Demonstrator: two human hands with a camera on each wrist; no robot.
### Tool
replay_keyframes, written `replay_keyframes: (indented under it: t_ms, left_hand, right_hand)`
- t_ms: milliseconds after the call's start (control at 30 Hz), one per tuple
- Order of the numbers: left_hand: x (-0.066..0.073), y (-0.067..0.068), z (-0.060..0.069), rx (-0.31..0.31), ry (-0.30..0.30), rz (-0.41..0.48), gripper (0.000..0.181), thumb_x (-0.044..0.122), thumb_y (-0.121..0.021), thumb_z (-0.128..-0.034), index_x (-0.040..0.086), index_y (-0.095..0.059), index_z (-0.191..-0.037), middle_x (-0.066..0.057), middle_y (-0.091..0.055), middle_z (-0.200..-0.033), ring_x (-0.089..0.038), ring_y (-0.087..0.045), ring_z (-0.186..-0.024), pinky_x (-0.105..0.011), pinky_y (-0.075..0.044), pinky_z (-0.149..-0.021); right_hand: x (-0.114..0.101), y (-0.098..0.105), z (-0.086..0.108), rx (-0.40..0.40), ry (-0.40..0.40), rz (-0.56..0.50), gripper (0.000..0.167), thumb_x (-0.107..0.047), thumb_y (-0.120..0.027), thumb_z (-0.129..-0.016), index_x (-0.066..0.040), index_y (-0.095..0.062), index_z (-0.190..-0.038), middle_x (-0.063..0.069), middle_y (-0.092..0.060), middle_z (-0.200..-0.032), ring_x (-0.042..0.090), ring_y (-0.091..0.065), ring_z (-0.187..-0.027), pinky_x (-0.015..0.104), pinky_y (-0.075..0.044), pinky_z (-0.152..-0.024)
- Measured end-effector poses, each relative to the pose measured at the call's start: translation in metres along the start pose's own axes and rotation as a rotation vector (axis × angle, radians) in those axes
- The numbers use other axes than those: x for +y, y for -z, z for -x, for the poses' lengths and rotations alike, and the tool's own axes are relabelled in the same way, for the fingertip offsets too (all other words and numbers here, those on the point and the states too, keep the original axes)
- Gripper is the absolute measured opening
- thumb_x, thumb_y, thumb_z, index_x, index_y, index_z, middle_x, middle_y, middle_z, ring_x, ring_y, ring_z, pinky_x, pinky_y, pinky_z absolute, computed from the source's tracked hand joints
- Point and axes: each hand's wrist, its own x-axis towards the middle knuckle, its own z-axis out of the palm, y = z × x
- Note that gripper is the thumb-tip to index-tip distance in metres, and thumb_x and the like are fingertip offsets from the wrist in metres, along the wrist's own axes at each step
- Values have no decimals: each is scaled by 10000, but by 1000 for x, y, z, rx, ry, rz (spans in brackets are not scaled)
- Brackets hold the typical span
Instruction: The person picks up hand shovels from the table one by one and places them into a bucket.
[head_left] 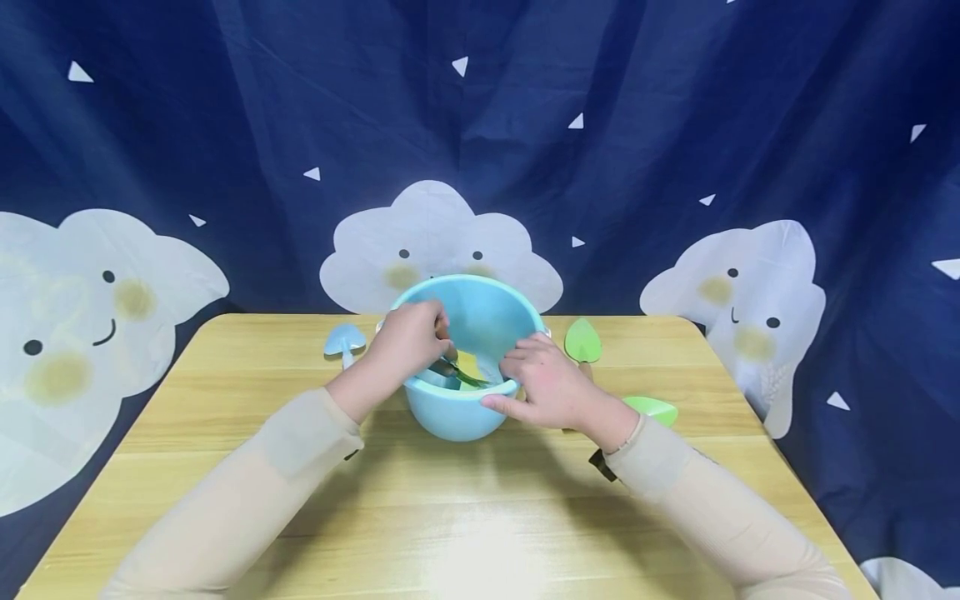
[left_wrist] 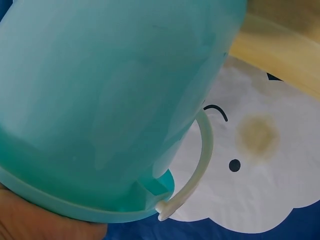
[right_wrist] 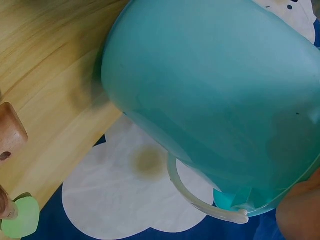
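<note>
A light blue bucket [head_left: 456, 417] stands on the table, its mouth tilted toward me. My left hand [head_left: 405, 337] reaches over the left side of the rim, with fingers curled inside the mouth. A thin dark green item [head_left: 467, 377] runs up to its fingertips, seemingly pinched there; its kind is unclear. Something yellow [head_left: 470, 367] lies deeper in the bucket, partly hidden. My right hand [head_left: 551, 379] grips the right front rim, fingers inside and thumb outside. Both wrist views show mostly the bucket wall and its pale handle [left_wrist: 200, 160]; the fingertips are hidden there.
Left of the bucket lies a small blue shovel [head_left: 345, 340]. On the right are a green shovel [head_left: 582, 340] with a wooden handle [right_wrist: 11, 131] beside it and another green shovel head [head_left: 652, 409], partly behind my right wrist. A dark blue curtain [head_left: 480, 125] hangs behind the wooden table [head_left: 420, 517].
</note>
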Motion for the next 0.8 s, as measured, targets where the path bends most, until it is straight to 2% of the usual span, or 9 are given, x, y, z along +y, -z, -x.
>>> replay_keyframes:
  t_ms: [233,400,567,800]
  left_hand:
    - [3,-1,-6,-72,10,-35,227,131,-774,-836,98,-571,-740,-9,-508,-619,-192,-508,-650,-327,-433,-639]
    - [5,-1,-10,-111,-4,-60,235,107,-759,-843,94,-569,-706,-5,-520,-615,-182,-493,-631,-317,-437,-631]
    - [5,-3,-15,-124,-22,-91,294,138,-810,-812,106,-552,-673,7,-512,-600,-174,-477,-616,-317,-429,-627]
    - [7,-7,-18,-154,-25,-103,456,175,-855,-786,134,-450,-580,30,-386,-521,-152,-390,-544,-308,-399,-597]
  right_hand:
    - [0,1,0,8,1,-1,632,-722,-278,-972,-192,-382,-645,-89,-352,-626,131,-361,-651,337,-349,-748]
    - [-1,1,0,6,0,-7,634,-724,-275,-972,-191,-380,-644,-90,-353,-624,129,-355,-649,335,-342,-742]
    - [-1,2,0,0,-3,-6,639,-730,-270,-969,-191,-377,-642,-91,-347,-623,128,-350,-648,333,-339,-743]
    - [-1,3,0,-5,-1,-3,658,-728,-269,-970,-176,-402,-637,-87,-345,-625,132,-349,-649,337,-338,-740]
